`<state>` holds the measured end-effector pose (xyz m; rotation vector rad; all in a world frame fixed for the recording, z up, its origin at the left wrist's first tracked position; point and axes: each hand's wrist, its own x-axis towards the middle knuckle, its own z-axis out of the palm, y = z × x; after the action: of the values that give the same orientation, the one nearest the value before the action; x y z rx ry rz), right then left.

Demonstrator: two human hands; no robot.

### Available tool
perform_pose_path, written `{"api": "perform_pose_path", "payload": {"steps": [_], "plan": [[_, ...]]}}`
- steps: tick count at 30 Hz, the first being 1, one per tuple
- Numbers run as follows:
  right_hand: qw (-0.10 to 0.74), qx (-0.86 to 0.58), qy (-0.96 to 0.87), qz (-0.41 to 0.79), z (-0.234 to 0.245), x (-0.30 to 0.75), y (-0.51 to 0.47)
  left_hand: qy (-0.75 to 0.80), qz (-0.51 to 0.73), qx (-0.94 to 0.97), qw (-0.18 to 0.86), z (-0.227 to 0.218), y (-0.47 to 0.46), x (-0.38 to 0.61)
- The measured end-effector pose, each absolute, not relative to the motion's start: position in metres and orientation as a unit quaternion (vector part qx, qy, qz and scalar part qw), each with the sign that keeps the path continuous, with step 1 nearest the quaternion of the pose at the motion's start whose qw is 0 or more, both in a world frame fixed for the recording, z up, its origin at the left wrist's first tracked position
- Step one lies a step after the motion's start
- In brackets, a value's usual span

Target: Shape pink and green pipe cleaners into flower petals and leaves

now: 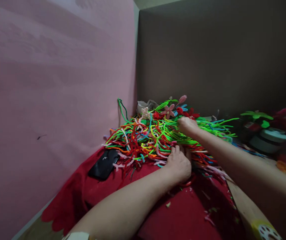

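A large tangled heap of coloured pipe cleaners [135, 140] in green, red, orange, pink and blue lies before me. My right hand [188, 126] is closed in a fist over the green pipe cleaners [167, 126] at the back of the heap; what its fingers grip is hidden. My left hand [179, 165] rests palm down at the heap's front edge, fingers curled, with a small pink fuzzy piece [173, 143] at the fingertips. The back of the hand covers whatever lies beneath it.
Fuzzy flowers [169, 111] stand behind the heap. A black phone [104, 164] lies left on the red cloth [177, 213], which carries small scraps. At right are a pale round container [270, 140] and a yellow-rimmed object [266, 230]. A pink wall [58, 100] borders the left.
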<state>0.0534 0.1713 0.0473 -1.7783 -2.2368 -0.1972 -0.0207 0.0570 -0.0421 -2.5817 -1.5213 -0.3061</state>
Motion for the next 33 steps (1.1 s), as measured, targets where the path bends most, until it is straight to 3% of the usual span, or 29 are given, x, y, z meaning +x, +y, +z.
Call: {"api": "perform_pose_path", "payload": {"steps": [7, 12, 16, 21, 24, 26, 28, 30, 33], "plan": [[0.178, -0.697, -0.684, -0.122, 0.142, 0.106, 0.172, -0.515, -0.111, -0.846, 0.078, -0.046, 0.058, -0.021], [0.31, -0.701, -0.624, -0.153, 0.183, 0.152, 0.155, -0.512, -0.122, -0.844, 0.108, -0.045, 0.056, -0.022], [0.44, -0.651, -0.619, -0.011, 0.187, 0.168, 0.133, -0.517, -0.128, -0.841, 0.099, -0.04, 0.056, -0.022], [0.453, -0.528, -0.674, 0.249, 0.151, 0.151, 0.087, -0.488, -0.221, -0.84, 0.084, -0.02, 0.052, -0.024], [0.441, -0.478, -0.667, 0.363, 0.119, 0.135, 0.055, -0.434, -0.385, -0.81, -0.089, 0.001, 0.045, -0.024], [0.437, -0.418, -0.588, 0.537, 0.098, 0.127, 0.039, -0.407, -0.483, -0.704, -0.326, 0.013, 0.039, -0.022], [0.417, -0.398, -0.509, 0.639, 0.079, 0.121, 0.028, -0.327, -0.503, -0.59, -0.54, 0.021, 0.035, -0.021], [0.41, -0.389, -0.442, 0.696, 0.062, 0.117, 0.023, -0.265, -0.51, -0.5, -0.648, 0.024, 0.033, -0.02], [0.416, -0.377, -0.412, 0.718, 0.045, 0.117, 0.02, -0.243, -0.515, -0.438, -0.695, 0.024, 0.035, -0.022]]}}
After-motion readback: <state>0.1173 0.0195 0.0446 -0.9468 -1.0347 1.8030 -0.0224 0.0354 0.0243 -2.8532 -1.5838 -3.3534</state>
